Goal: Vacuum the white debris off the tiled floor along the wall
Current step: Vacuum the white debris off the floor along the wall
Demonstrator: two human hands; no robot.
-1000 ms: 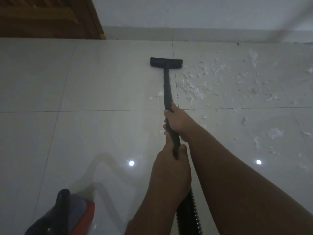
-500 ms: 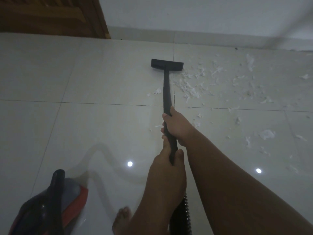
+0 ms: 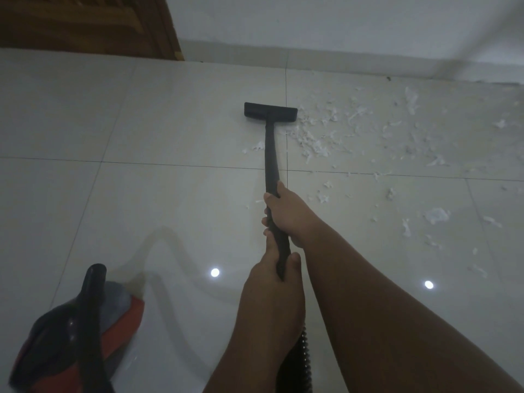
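A black vacuum wand [image 3: 270, 154] runs away from me across the pale tiled floor [image 3: 141, 194]. Its flat black nozzle [image 3: 270, 113] rests on the tiles just left of a spread of white debris [image 3: 320, 143]. My right hand [image 3: 289, 214] grips the wand further up, and my left hand [image 3: 272, 285] grips it lower down. The ribbed black hose [image 3: 304, 353] drops from the wand between my forearms. More white scraps [image 3: 436, 215] lie scattered to the right, out toward the wall.
The white wall and its skirting [image 3: 340, 62] run along the far side. A brown wooden door [image 3: 85, 24] stands at the top left. The vacuum body [image 3: 79, 330], black, grey and orange-red, sits on the floor at the lower left.
The nozzle has stayed at the left edge of the debris. My view has shifted slightly, and a bare foot seen half a second ago is out of sight.
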